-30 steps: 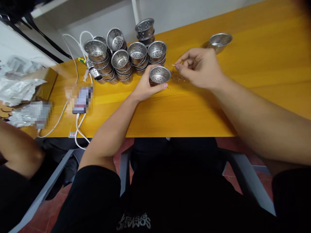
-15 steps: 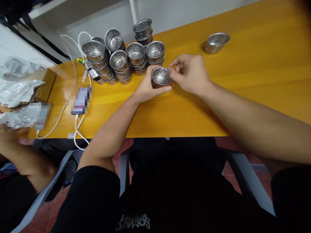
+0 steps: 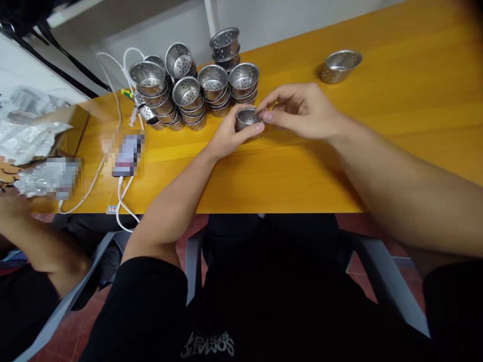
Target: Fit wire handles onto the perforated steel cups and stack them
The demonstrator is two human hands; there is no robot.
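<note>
My left hand (image 3: 233,129) is wrapped round a small perforated metal strainer basket (image 3: 247,116), its open top facing up, just above the table. At the basket's right rim, the thumb and fingertips of my right hand (image 3: 296,111) are pinched together. Whatever lies between those fingertips is too small to make out. Just beyond my left hand stand several stacks of similar baskets (image 3: 187,94). A single basket (image 3: 340,66) sits apart on the far right of the table.
On the left lie a phone (image 3: 129,155) with a white cable and crumpled clear plastic bags (image 3: 28,141) by a cardboard box (image 3: 77,123). Another person's arm (image 3: 30,231) is at the lower left. A wall borders the wooden table (image 3: 407,115) at the back.
The strainer basket has tipped slightly, and less of its inside shows. My right fingertips have shifted a little left over its rim, while my left thumb has moved up along its side.
</note>
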